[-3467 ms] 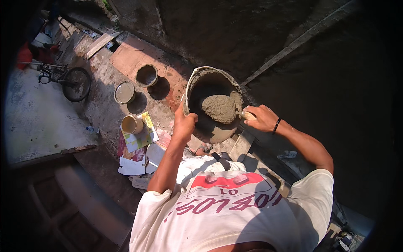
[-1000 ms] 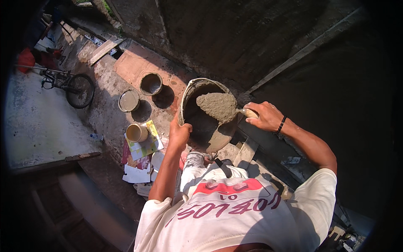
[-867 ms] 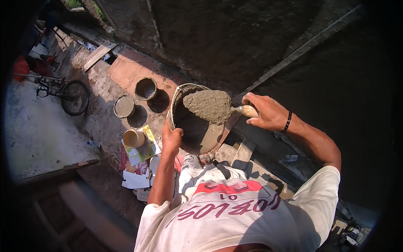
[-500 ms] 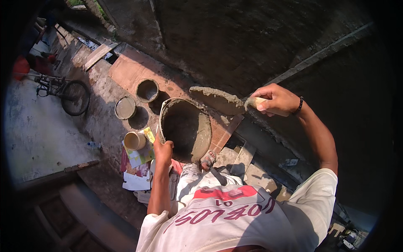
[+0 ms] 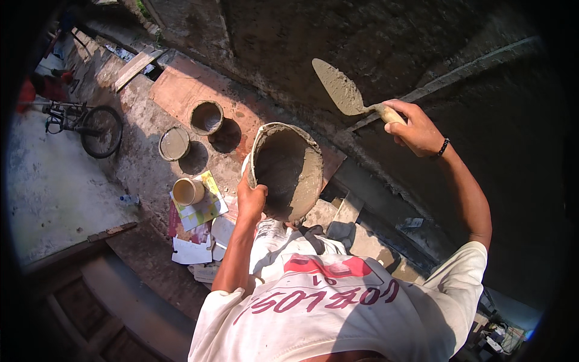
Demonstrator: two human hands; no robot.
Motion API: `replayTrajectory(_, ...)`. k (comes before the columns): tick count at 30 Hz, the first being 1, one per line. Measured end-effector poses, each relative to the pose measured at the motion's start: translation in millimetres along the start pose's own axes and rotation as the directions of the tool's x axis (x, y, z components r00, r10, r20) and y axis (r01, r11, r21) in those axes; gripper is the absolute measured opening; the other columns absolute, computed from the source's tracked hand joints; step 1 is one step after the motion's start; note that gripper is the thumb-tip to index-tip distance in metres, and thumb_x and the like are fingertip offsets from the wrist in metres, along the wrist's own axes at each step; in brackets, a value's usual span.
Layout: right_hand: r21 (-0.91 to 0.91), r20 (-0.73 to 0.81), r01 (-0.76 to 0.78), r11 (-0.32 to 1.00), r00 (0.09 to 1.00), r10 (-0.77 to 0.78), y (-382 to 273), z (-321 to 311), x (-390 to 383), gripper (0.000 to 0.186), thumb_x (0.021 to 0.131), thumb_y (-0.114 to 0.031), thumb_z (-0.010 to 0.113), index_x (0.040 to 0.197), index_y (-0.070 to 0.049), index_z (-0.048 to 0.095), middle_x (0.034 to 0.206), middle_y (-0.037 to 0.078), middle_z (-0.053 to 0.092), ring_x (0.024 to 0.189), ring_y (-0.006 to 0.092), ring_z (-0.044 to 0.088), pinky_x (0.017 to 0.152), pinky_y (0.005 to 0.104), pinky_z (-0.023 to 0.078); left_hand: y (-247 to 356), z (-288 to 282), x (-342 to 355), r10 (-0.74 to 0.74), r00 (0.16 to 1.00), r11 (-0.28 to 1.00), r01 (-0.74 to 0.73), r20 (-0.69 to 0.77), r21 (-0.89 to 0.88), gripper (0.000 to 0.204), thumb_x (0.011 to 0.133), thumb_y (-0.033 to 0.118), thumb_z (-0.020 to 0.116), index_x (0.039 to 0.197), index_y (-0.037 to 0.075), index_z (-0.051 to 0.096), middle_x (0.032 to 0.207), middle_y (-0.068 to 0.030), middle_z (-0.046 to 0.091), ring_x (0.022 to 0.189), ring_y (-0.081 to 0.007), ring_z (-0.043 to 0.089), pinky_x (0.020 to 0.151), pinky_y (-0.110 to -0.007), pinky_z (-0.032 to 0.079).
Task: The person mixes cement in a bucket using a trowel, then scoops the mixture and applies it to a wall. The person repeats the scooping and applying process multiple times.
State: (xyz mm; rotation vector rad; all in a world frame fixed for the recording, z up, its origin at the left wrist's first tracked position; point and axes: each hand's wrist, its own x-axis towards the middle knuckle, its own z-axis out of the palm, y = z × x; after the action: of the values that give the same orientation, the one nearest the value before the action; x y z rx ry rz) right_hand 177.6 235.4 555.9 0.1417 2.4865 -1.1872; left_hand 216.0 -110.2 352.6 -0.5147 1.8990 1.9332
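Note:
My left hand grips the near left rim of a bucket, tilted so its mouth faces me. Wet mortar coats the bucket's inner right side; the rest of the inside lies in shadow. Up and to the right, my right hand is closed round the wooden handle of a pointed trowel. Grey mortar covers part of the trowel's blade, which points up and left in front of the dark wall. Trowel and bucket are apart.
Two mortar-stained buckets, one open and one filled near its rim, stand on the ground at left. A beige tub sits on coloured sheets. Farther left is a bicycle; a plank lies beyond.
My right hand has lifted the trowel up and right, away from the bucket, and turned its blade upward. My left hand and the bucket have shifted right and slightly up.

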Motion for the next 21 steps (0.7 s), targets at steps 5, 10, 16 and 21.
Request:
replayTrajectory(5,-0.815,0.258,0.291,0.502,0.957,-0.134,19.9,99.9,-2.2,0.028,0.074,-0.008,0.063,0.101,-0.003,0.062,0.091,0.022,0.056,0.073,0.0342,0.064,0.063,0.0435,0.053,15.1,18.1,4.4,0.003,0.986,0.999,-0.009,0.167,0.034,0.077,0.071,-0.013,0.048,0.145,0.004,0.039,0.120,-0.0139,0.062,0.089,-0.0165,0.061,0.069,-0.025,0.049)
replayTrajectory(10,-0.996,0.070,0.083,0.039,0.962,-0.263,14.5,155.1,18.5,0.019,0.082,-0.018,0.060,0.090,-0.004,0.069,0.081,0.013,0.066,0.081,0.0252,0.065,0.065,0.0418,0.054,33.4,42.3,9.8,0.127,0.958,0.938,-0.200,0.257,0.282,0.075,0.071,-0.006,0.053,0.144,0.006,0.040,0.121,-0.0199,0.062,0.107,-0.0273,0.063,0.093,-0.033,0.046)
replayTrajectory(16,-0.877,0.128,0.191,0.441,0.977,-0.170,41.0,127.4,15.2,0.014,0.079,-0.013,0.061,0.085,-0.003,0.068,0.075,0.016,0.069,0.077,0.0323,0.070,0.067,0.0433,0.055,66.2,50.3,2.6,0.245,0.917,0.872,-0.350,0.313,0.342,0.071,0.072,0.003,0.056,0.141,0.014,0.046,0.105,-0.0246,0.066,0.094,-0.0360,0.066,0.087,-0.041,0.049)
replayTrajectory(21,-0.603,0.229,0.156,0.782,0.973,-0.018,78.3,138.6,-0.2,0.025,0.073,-0.014,0.060,0.092,-0.001,0.067,0.079,0.025,0.066,0.081,0.0406,0.067,0.076,0.0482,0.053,88.8,50.3,-11.6,0.302,0.866,0.721,-0.480,0.398,0.499,0.067,0.072,0.007,0.057,0.137,0.016,0.050,0.100,-0.0257,0.066,0.093,-0.0418,0.063,0.085,-0.046,0.048)
